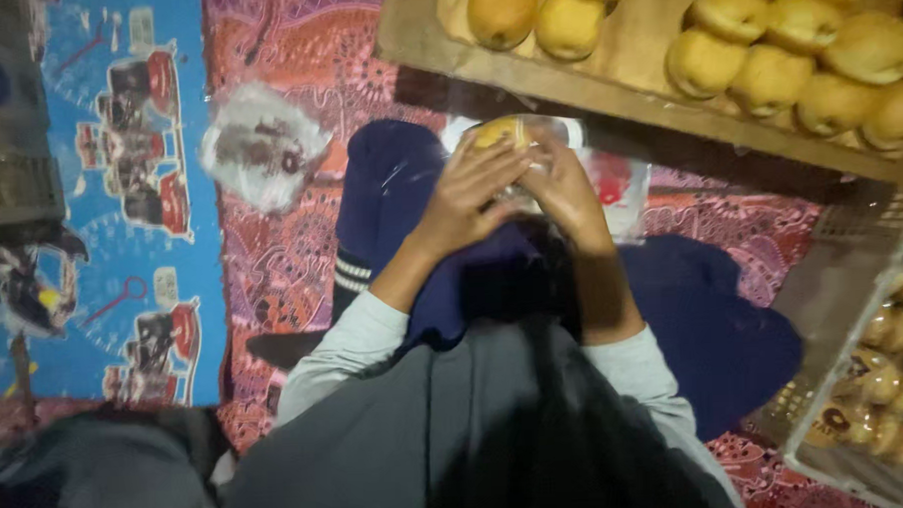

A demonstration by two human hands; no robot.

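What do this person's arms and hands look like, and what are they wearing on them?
Both hands, the left hand and the right hand, are bare: no gloves, and no rings or watch that I can make out. Light grey long sleeves are pushed up toward the elbows, leaving the forearms uncovered.

Dim, soft-focus view, brighter at top, deep shadow below.

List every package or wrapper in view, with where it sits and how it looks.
Clear plastic bag: between left hand and right hand, around a yellow bun.
Loose clear bag: on the patterned mat, left of the knee, crumpled, dark red print.
Bagged buns: in the crate at right, clear wrap, dark round labels.
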